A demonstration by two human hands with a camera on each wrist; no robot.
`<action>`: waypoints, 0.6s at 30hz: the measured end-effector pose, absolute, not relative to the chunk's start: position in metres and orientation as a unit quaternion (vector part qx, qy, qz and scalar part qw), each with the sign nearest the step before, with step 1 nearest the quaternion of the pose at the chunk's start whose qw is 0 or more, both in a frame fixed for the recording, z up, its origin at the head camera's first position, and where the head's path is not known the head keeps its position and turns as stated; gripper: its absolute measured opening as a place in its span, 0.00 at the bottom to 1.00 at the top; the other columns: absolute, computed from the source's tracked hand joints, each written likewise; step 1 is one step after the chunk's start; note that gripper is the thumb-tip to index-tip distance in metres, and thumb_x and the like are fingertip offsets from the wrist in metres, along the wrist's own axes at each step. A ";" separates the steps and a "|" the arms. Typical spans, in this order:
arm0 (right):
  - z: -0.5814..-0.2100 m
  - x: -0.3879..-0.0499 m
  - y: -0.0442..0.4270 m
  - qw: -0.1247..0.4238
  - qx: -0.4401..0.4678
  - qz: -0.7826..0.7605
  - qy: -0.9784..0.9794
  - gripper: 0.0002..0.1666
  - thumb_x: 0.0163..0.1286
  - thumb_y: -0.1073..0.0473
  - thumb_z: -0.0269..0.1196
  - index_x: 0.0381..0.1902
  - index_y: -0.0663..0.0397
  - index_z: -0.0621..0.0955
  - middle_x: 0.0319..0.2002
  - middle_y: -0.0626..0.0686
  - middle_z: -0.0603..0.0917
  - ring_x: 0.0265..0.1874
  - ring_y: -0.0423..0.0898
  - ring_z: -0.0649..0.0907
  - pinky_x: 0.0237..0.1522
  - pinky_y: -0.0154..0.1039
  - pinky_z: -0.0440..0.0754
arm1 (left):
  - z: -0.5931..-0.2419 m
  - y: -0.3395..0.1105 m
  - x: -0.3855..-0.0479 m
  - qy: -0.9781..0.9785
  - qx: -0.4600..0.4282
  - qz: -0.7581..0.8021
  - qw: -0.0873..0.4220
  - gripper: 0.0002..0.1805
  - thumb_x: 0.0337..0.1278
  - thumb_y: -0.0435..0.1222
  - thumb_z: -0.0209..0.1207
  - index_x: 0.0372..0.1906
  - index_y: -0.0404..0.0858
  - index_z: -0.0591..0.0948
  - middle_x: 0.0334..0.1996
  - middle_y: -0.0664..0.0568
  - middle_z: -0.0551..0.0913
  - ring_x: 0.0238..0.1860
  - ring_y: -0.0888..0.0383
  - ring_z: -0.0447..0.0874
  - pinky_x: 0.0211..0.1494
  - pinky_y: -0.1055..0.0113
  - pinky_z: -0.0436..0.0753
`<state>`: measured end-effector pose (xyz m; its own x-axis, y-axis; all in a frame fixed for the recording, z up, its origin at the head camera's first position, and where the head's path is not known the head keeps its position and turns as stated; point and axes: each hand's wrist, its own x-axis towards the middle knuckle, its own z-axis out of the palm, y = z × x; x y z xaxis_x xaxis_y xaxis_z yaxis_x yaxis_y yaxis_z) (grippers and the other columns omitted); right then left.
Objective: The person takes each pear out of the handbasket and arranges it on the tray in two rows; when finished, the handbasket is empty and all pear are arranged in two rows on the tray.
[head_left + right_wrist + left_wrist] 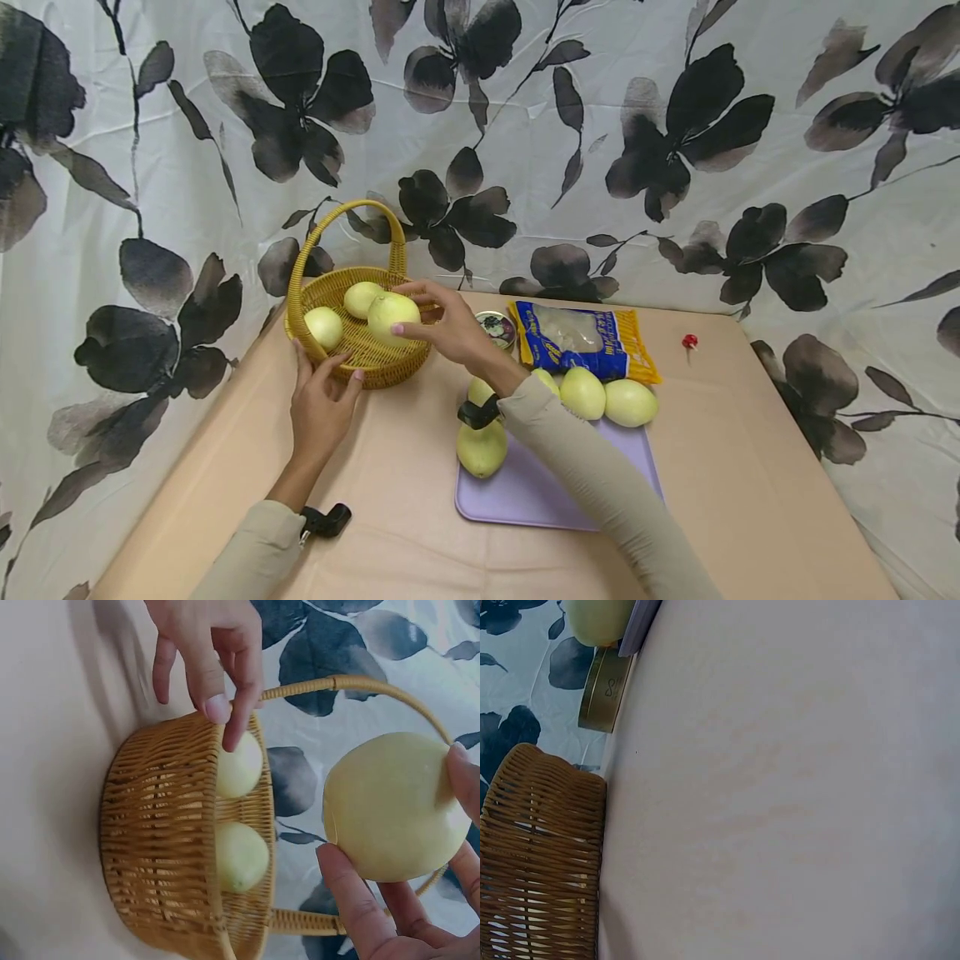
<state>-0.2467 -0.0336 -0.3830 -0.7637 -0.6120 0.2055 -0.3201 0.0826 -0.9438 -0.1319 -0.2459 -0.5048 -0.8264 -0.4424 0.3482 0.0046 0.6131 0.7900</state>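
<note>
Grips a golden, arch-handled wicker basket (408, 367) with two pale-green fruits (324, 327) inside; holds a third fruit (393, 319), smooth and rounded, over it. Clasps the near rim in the left hand (322, 408), straddling it with thumb and fingers; pinches the third fruit in the right hand (457, 327).

Here's the left hand (324, 400) on the near rim of the basket (386, 377), the right hand (450, 323) over it with a fruit (393, 318). Two more fruits (324, 328) sit inside, beyond the left hand. Right of the right hand, a tin (498, 328), then a packet (572, 337). Nearer, rightward on the bench (757, 467): a tray (540, 496), other fruits (582, 393) along its far and left edges.
</note>
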 end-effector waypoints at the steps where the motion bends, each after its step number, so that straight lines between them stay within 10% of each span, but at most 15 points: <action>1: -0.382 -0.245 -0.029 0.117 -0.325 -0.593 0.727 0.30 0.68 0.59 0.76 0.67 0.44 0.82 0.62 0.55 0.85 0.53 0.52 0.87 0.57 0.48 0.85 | -0.505 -0.246 -0.132 -0.858 0.129 -0.420 0.265 0.23 0.70 0.43 0.68 0.66 0.43 0.84 0.87 0.40 0.38 0.82 0.27 0.54 0.76 0.27 0.63; 18: -0.393 -0.214 0.057 0.106 -0.305 -0.584 0.745 0.34 0.66 0.60 0.77 0.69 0.43 0.81 0.64 0.51 0.84 0.60 0.55 0.86 0.61 0.55 0.85 | -0.506 -0.248 -0.132 -0.856 0.122 -0.427 0.265 0.23 0.71 0.44 0.68 0.66 0.43 0.85 0.87 0.41 0.37 0.82 0.27 0.53 0.76 0.26 0.62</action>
<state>-0.2145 0.0571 -0.3931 -0.7911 -0.5787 0.1982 -0.3306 0.1320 -0.9345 -0.1319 -0.2477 -0.5056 -0.8305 -0.4339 0.3492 0.0175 0.6063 0.7950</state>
